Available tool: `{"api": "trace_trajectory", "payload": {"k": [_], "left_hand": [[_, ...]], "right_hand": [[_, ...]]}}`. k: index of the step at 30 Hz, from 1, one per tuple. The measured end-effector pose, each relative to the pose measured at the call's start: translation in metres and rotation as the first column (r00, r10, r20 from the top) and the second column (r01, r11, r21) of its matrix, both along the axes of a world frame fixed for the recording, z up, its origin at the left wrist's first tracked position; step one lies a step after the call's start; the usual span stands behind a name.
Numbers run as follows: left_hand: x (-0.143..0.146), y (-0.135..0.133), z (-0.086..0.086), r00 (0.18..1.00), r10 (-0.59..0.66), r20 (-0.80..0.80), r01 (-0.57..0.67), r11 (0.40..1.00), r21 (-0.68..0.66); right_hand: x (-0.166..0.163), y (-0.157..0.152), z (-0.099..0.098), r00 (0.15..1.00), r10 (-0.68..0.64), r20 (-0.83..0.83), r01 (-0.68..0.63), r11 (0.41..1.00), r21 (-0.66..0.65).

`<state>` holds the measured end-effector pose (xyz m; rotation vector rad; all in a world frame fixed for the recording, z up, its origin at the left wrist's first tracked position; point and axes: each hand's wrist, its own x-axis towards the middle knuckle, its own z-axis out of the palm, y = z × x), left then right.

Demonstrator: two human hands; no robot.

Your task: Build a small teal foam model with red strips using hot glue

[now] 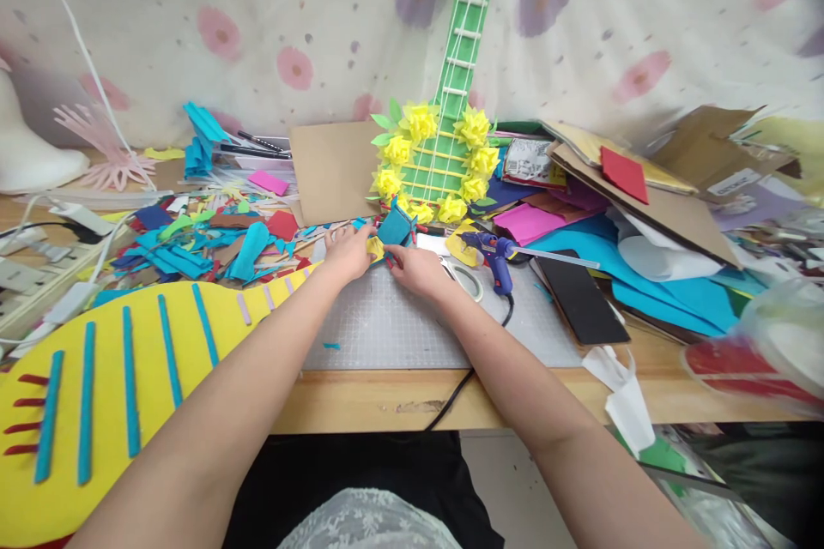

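Observation:
A yellow craft guitar with blue strips across its body lies at the left, partly under my left forearm. Its neck runs up to the right and ends in a blue headstock. My left hand is closed on the yellow neck just below the headstock. From the other side, my right hand pinches the headstock's lower edge with thumb and forefinger. Fingertips partly hide the joint between neck and headstock. Beyond them stands a green craft guitar ringed with yellow paper flowers.
A blue glue gun with a glue stick rests right of my hands, near scissors and a black phone. Beneath is a grey cutting mat. Coloured scraps heap at the left; cardboard piles at the right.

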<state>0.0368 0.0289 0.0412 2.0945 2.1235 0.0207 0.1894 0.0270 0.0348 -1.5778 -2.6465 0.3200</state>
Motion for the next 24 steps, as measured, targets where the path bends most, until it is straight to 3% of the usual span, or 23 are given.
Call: {"api": "trace_trajectory", "payload": {"k": [24], "left_hand": [[-0.0059, 0.0024, -0.0039, 0.993, -0.113, -0.046, 0.112, 0.993, -0.021]], "right_hand": [[0.0025, 0.002, -0.0041, 1.0, -0.007, -0.013, 0.007, 1.0, -0.007]]}}
